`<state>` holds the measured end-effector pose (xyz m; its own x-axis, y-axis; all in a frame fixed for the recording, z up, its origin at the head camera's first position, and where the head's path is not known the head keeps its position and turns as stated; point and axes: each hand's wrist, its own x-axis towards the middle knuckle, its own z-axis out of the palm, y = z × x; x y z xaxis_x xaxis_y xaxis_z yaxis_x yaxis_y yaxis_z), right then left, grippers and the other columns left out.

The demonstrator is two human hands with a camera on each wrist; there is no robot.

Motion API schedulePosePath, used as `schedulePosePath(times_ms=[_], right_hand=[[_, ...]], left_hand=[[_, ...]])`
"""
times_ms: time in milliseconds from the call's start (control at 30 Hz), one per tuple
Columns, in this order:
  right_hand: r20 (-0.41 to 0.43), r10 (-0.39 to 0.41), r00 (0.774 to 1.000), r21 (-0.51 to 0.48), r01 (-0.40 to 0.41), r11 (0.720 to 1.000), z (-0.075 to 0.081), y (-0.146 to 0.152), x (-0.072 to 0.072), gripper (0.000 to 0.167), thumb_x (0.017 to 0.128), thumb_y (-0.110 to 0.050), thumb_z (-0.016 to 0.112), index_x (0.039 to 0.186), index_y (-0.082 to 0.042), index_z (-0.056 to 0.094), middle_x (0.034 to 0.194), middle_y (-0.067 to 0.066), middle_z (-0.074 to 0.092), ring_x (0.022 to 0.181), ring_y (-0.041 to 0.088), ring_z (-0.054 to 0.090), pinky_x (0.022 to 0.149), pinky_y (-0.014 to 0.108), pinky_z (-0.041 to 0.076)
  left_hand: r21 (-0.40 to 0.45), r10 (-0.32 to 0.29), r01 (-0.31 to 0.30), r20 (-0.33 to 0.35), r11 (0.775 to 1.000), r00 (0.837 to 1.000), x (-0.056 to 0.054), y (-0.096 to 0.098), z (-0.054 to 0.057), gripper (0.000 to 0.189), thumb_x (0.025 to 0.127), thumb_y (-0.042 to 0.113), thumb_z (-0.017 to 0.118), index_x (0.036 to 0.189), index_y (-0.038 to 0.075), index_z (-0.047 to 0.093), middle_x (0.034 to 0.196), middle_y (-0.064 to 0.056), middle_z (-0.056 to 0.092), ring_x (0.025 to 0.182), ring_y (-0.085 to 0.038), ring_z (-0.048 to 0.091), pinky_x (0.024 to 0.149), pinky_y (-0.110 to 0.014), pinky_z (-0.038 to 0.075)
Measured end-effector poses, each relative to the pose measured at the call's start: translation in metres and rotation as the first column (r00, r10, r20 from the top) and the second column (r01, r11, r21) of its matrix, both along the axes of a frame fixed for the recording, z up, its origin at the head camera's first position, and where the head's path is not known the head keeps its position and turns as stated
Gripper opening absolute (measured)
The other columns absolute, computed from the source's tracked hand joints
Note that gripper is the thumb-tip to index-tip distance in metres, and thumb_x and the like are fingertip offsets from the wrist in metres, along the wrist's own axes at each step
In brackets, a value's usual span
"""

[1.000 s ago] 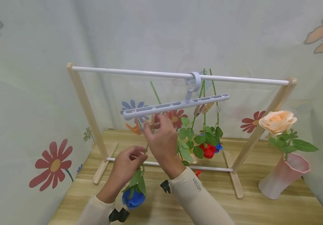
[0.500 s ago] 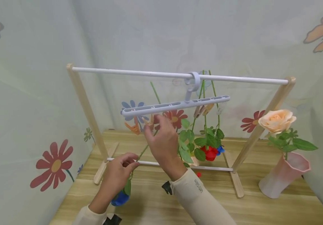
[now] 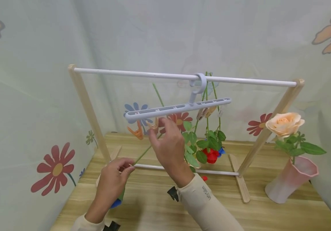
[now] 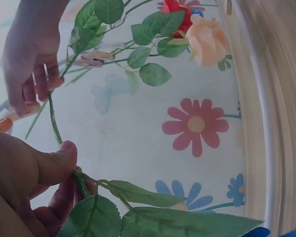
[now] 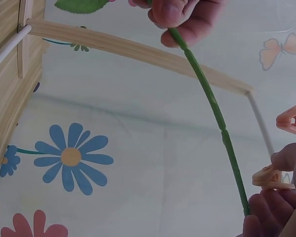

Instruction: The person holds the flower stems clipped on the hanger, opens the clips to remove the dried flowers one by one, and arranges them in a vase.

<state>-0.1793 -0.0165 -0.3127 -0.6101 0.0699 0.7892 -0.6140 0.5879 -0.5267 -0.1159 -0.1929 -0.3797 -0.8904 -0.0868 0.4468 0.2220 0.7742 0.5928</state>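
Observation:
My left hand (image 3: pixel 111 179) pinches the green stem (image 3: pixel 145 154) of a blue artificial rose between thumb and fingers. The bloom (image 3: pixel 116 203) hangs mostly hidden below that hand, and leaves (image 4: pixel 158 192) show beside it in the left wrist view. The stem slants up to my right hand (image 3: pixel 169 144), bending slightly in the right wrist view. There, the right thumb and fingers pinch a peach clothespin (image 5: pixel 267 177) under the grey clip hanger (image 3: pixel 159 113), with the stem's end at the fingertips. Left of it hangs an orange clothespin (image 3: pixel 137 131).
The hanger hooks over a white rail (image 3: pixel 130 73) on a wooden-legged rack. Several roses, including a red one (image 3: pixel 211 155), hang upside down from its right side. At right, a pink-white vase (image 3: pixel 290 181) holds a peach rose (image 3: pixel 285 124). A white lower bar (image 3: pixel 217 172) crosses behind my hands.
My left hand has moved down and left with the blue rose, so the stem slants more. The right hand stays nearly in place. The hanging roses have swung slightly left.

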Motion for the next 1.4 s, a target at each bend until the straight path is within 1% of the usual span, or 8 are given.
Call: schedulePosePath(times_ms=[300, 500, 667, 867, 933, 1067, 1200, 1400], right_hand=[[-0.008, 0.017, 1.000, 0.001, -0.017, 1.000, -0.002, 0.005, 0.005, 0.029, 0.087, -0.017, 0.080, 0.110, -0.003, 0.068, 0.095, 0.009, 0.073, 0.079, 0.021, 0.068, 0.068, 0.033, 0.058], [-0.113, -0.030, 0.993, 0.017, 0.032, 0.999, -0.005, 0.012, 0.014, 0.032, 0.085, -0.017, 0.082, 0.109, -0.003, 0.068, 0.097, 0.009, 0.075, 0.083, 0.023, 0.068, 0.073, 0.036, 0.056], [-0.260, -0.106, 0.960, 0.087, 0.132, 0.987, -0.012, 0.017, 0.026, 0.029, 0.084, -0.016, 0.080, 0.108, -0.004, 0.069, 0.102, 0.009, 0.074, 0.096, 0.027, 0.064, 0.086, 0.046, 0.045], [-0.363, -0.004, 0.932, 0.251, 0.101, 0.963, -0.020, 0.026, 0.039, 0.018, 0.080, -0.010, 0.079, 0.097, -0.009, 0.073, 0.094, 0.005, 0.073, 0.093, 0.025, 0.062, 0.089, 0.047, 0.044], [-0.361, 0.046, 0.931, 0.336, 0.084, 0.938, -0.022, 0.029, 0.042, 0.015, 0.079, -0.011, 0.081, 0.092, -0.011, 0.074, 0.090, 0.002, 0.072, 0.090, 0.023, 0.063, 0.085, 0.044, 0.047], [-0.277, 0.099, 0.956, 0.473, 0.046, 0.880, -0.026, 0.033, 0.048, 0.009, 0.082, -0.015, 0.081, 0.088, -0.016, 0.074, 0.088, -0.002, 0.071, 0.088, 0.021, 0.064, 0.079, 0.038, 0.049], [-0.201, 0.102, 0.974, 0.523, 0.018, 0.852, -0.030, 0.037, 0.050, 0.006, 0.088, -0.015, 0.077, 0.085, -0.019, 0.074, 0.086, -0.004, 0.070, 0.087, 0.020, 0.065, 0.072, 0.034, 0.049], [-0.189, 0.097, 0.977, 0.529, 0.018, 0.848, -0.035, 0.040, 0.049, 0.008, 0.087, -0.015, 0.079, 0.082, -0.019, 0.074, 0.082, -0.004, 0.068, 0.081, 0.019, 0.064, 0.063, 0.031, 0.044]], left_hand=[[-0.060, 0.025, -0.030, -0.089, 0.998, 0.996, 0.002, -0.007, -0.008, 0.015, 0.078, 0.008, 0.085, 0.091, 0.013, 0.079, 0.083, 0.000, 0.073, 0.072, -0.010, 0.065, 0.063, -0.025, 0.053], [-0.095, 0.006, -0.023, -0.183, 0.995, 0.983, 0.002, -0.004, -0.003, 0.015, 0.077, 0.007, 0.085, 0.090, 0.014, 0.079, 0.081, 0.001, 0.071, 0.067, -0.008, 0.059, 0.057, -0.023, 0.049], [-0.178, -0.022, -0.032, -0.293, 0.983, 0.956, 0.004, 0.003, 0.004, 0.016, 0.076, 0.009, 0.086, 0.090, 0.014, 0.079, 0.081, 0.000, 0.071, 0.066, -0.011, 0.062, 0.056, -0.027, 0.052], [-0.291, -0.071, -0.053, -0.401, 0.955, 0.913, 0.005, 0.016, 0.018, 0.020, 0.073, 0.011, 0.088, 0.089, 0.017, 0.078, 0.081, 0.001, 0.071, 0.069, -0.019, 0.066, 0.058, -0.034, 0.056], [-0.315, -0.097, -0.049, -0.431, 0.948, 0.897, 0.005, 0.021, 0.023, 0.020, 0.072, 0.011, 0.089, 0.088, 0.018, 0.078, 0.079, 0.001, 0.070, 0.069, -0.019, 0.066, 0.058, -0.035, 0.056], [-0.355, -0.140, -0.037, -0.459, 0.934, 0.877, 0.005, 0.028, 0.029, 0.018, 0.073, 0.011, 0.088, 0.086, 0.019, 0.078, 0.078, 0.002, 0.068, 0.071, -0.019, 0.067, 0.057, -0.035, 0.057], [-0.389, -0.160, -0.027, -0.440, 0.921, 0.884, 0.005, 0.033, 0.031, 0.012, 0.077, 0.015, 0.085, 0.085, 0.020, 0.078, 0.080, 0.002, 0.070, 0.073, -0.020, 0.067, 0.055, -0.035, 0.057], [-0.418, -0.189, 0.000, -0.409, 0.908, 0.893, 0.006, 0.039, 0.033, 0.011, 0.077, 0.018, 0.085, 0.086, 0.019, 0.079, 0.080, 0.004, 0.069, 0.070, -0.018, 0.066, 0.056, -0.032, 0.056]])
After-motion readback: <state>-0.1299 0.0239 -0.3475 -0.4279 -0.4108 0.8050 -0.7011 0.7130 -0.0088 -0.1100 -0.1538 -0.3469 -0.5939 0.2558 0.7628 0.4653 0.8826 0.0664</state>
